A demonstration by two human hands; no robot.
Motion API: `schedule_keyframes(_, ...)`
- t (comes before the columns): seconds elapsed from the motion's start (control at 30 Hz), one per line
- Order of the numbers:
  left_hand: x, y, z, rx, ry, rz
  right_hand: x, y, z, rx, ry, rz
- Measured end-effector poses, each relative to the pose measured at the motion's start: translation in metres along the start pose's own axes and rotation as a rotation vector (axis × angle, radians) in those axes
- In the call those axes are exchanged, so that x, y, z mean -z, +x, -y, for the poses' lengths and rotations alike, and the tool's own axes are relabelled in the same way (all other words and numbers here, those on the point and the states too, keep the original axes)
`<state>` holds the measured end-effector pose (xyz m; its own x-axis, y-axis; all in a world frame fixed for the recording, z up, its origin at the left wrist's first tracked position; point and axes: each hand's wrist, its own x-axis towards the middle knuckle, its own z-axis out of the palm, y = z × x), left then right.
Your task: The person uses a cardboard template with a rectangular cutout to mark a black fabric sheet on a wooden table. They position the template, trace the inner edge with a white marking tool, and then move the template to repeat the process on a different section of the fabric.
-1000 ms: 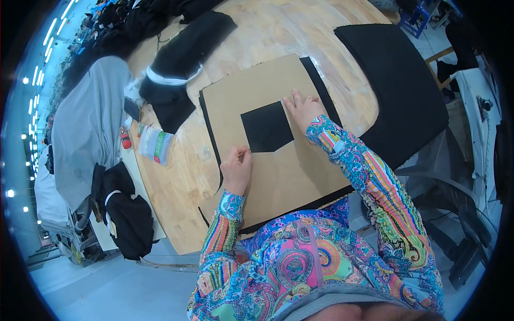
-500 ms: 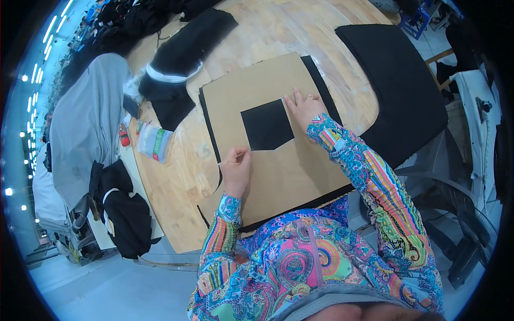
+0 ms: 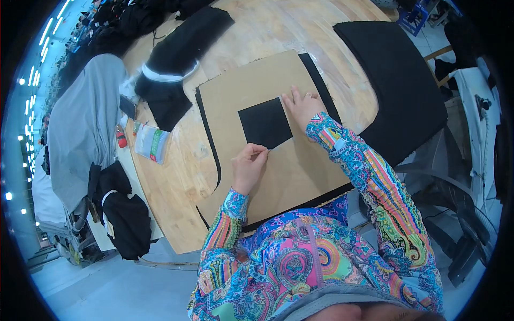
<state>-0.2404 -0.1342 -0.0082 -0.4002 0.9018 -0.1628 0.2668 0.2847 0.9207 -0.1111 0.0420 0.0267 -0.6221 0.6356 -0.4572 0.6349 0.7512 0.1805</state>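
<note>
A tan card pattern [image 3: 241, 85] lies on black fabric [image 3: 316, 75], whose edges show along its sides. In its middle is a black pocket shape [image 3: 265, 120] with a pointed lower edge; I cannot tell whether it is a cutout or a piece laid on top. My left hand [image 3: 250, 167] pinches at its lower edge, thumb and fingertips together; whatever is between them is too small to make out. Flat on the card by the shape's upper right corner, my right hand [image 3: 304, 107] has its fingers stretched out and holds nothing.
To the right lies a stack of black fabric panels [image 3: 396, 85]. A black bundle tied with a white band [image 3: 171, 75] sits at the back left. Near the table's left edge are a clear plastic packet [image 3: 152, 143], a small red object [image 3: 121, 139] and a phone-like item [image 3: 128, 107].
My left hand has moved right along the lower edge of the black shape, from its left corner toward its point. My right hand stays nearly in place.
</note>
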Motion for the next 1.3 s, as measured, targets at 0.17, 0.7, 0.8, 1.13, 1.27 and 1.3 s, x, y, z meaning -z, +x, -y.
schedule_keyframes(0.17, 0.000, 0.001, 0.003, 0.015, 0.016, 0.001, -0.005, 0.004, 0.001, 0.005, 0.001, -0.024)
schedule_keyframes(0.7, 0.015, 0.004, 0.026, -0.047, 0.166, -0.106, 0.001, 0.000, 0.000, 0.005, -0.012, 0.007)
schedule_keyframes(0.8, 0.024, 0.006, 0.028, -0.041, 0.182, -0.149, -0.004, 0.002, 0.000, 0.000, -0.008, -0.018)
schedule_keyframes(1.13, 0.036, 0.004, 0.025, -0.049, 0.188, -0.190, -0.002, 0.000, 0.001, 0.001, -0.016, -0.045)
schedule_keyframes(1.27, 0.037, 0.001, 0.010, 0.084, -0.119, -0.169, -0.005, 0.001, 0.000, 0.000, -0.013, -0.054)
schedule_keyframes(1.3, 0.037, 0.001, 0.012, 0.083, -0.144, -0.181, -0.005, 0.001, 0.000, 0.000, -0.015, -0.055)
